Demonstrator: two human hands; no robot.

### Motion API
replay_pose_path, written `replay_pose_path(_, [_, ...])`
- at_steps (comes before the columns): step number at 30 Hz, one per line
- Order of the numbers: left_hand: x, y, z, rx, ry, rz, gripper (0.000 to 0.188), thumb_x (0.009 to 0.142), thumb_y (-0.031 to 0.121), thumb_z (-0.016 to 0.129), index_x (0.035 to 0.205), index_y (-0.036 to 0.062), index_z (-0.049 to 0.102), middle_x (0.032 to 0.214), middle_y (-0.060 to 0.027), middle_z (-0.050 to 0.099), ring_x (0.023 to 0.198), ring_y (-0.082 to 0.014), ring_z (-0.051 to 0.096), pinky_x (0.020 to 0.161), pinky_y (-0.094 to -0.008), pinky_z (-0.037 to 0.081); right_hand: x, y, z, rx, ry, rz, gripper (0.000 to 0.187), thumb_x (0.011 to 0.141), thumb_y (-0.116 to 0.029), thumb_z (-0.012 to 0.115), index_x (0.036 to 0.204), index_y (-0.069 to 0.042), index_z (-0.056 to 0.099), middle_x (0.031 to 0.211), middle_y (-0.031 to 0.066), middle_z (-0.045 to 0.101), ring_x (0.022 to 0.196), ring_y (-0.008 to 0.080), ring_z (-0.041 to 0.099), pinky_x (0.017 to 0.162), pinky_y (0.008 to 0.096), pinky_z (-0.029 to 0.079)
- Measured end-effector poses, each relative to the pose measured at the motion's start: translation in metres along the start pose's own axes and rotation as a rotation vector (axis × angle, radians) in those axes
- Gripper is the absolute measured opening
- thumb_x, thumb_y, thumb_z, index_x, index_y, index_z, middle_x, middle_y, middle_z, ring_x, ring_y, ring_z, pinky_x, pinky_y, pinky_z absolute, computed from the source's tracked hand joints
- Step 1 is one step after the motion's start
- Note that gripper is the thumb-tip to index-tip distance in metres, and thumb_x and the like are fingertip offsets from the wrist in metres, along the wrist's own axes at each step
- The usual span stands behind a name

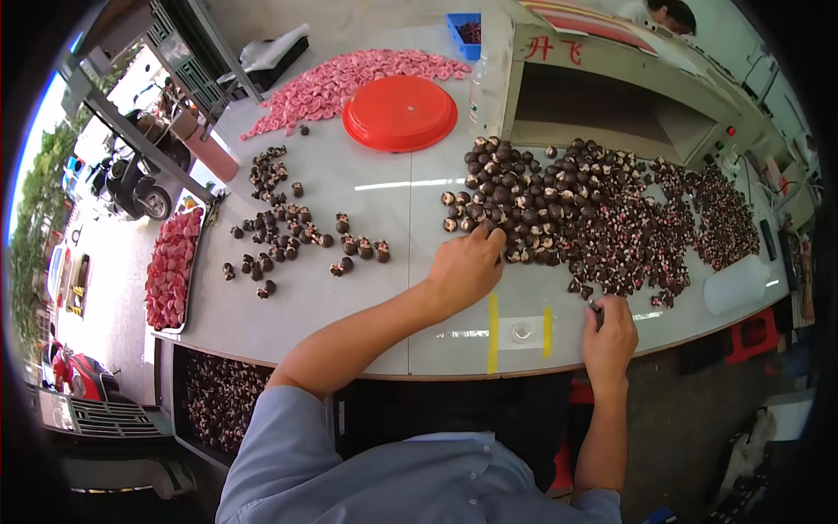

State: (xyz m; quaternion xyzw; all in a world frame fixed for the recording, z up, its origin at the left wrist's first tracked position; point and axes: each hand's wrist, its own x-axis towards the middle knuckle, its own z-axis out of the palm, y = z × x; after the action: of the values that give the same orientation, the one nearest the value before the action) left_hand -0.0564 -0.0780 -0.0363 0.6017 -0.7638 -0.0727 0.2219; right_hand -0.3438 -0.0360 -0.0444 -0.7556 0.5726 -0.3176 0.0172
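My left hand [465, 269] is at the front left edge of a heap of dark brown balls with pale patches [515, 196]. Its fingers are closed round a dark ball, mostly hidden by them. Farther right, near the table's front edge, my right hand [609, 341] pinches a small dark piece between thumb and fingers. Beyond that hand spreads a heap of small dark pieces with pink and pale bits [624, 240]. Left of my left hand, dark balls with pinkish trim [284, 231] lie scattered, several of them close to my forearm.
An upturned red basin [400, 113] sits by a spread of pink pieces [323, 83]. At the left edge are a tray of pink pieces [173, 271] and a pink bottle [205, 147]. A metal housing [611, 79] stands at the back right. A white container [735, 286] lies far right.
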Motion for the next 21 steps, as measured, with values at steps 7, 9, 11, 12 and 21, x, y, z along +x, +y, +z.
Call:
replay_pose_path(7, [-0.056,-0.009,-0.011,-0.342,0.071,0.06,0.026,0.089,0.01,0.073,0.112,0.0018,0.065,0.099,-0.0159,0.069,0.082,-0.0311,0.073,0.075,-0.041,0.059,-0.016,0.008,-0.003,0.048,0.039,-0.03,0.028,0.085,0.001,0.073,0.112,-0.001,0.063,0.108,0.0188,0.064,0.094,0.0418,0.067,0.078,0.0515,0.054])
replay_pose_path(9, [-0.08,-0.02,-0.021,-0.353,0.088,0.009,0.027,0.089,0.01,0.074,0.114,0.0013,0.067,0.1,-0.0159,0.069,0.083,-0.0295,0.073,0.076,-0.0396,0.059,-0.02,0.011,-0.002,0.066,0.026,-0.026,0.029,0.085,0.001,0.072,0.112,-0.001,0.064,0.109,0.0189,0.063,0.094,0.0419,0.067,0.077,0.0522,0.054])
replay_pose_path(11, [-0.104,-0.032,-0.023,-0.374,0.138,-0.085,0.031,0.089,0.009,0.076,0.118,0.0007,0.07,0.099,-0.0136,0.071,0.081,-0.023,0.072,0.076,-0.0356,0.059,-0.022,0.018,0.003,0.08,-0.04,-0.079,0.029,0.085,0.002,0.071,0.113,-0.001,0.065,0.107,0.0183,0.061,0.093,0.0422,0.067,0.075,0.0523,0.054])
replay_pose_path(12, [-0.113,-0.035,-0.026,-0.399,0.149,-0.149,0.031,0.089,0.01,0.076,0.119,0.0006,0.07,0.098,-0.0127,0.071,0.08,-0.0211,0.071,0.076,-0.0345,0.058,-0.02,0.014,0.003,0.114,-0.056,-0.046,0.026,0.086,0.002,0.071,0.111,-0.001,0.067,0.107,0.0186,0.061,0.092,0.0429,0.067,0.077,0.0521,0.055])
replay_pose_path(21, [-0.126,-0.032,-0.015,-0.467,0.358,-0.3,0.03,0.091,0.011,0.075,0.118,-0.0002,0.071,0.096,-0.0125,0.07,0.078,-0.0192,0.068,0.075,-0.0338,0.057,-0.009,0.027,0.001,0.28,-0.079,-0.1,0.02,0.087,-0.001,0.073,0.107,0.001,0.069,0.107,0.0197,0.062,0.102,0.0439,0.064,0.089,0.0508,0.053])
